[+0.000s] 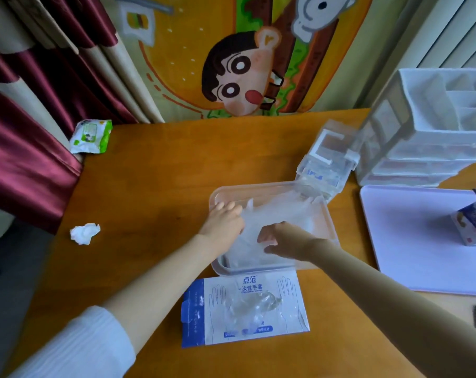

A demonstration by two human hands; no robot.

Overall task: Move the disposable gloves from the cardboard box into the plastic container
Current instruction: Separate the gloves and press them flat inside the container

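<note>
Fingers [226, 207] of left hand [223, 222] lay together, pressing gloves [283, 211]; right hand [284, 240] pinched them. At the container's [258, 186] six o'clock lay the box [247, 309].

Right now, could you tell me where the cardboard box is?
Head view, lower centre: the cardboard box lies flat on the table, at the plastic container's near rim.

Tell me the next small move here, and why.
Probably flatten the gloves down into the plastic container. The left hand and right hand are both on the stack, which lies crumpled and rises toward the far rim. The cardboard box in front seems to hold a few more, so reaching for it can wait.
</note>
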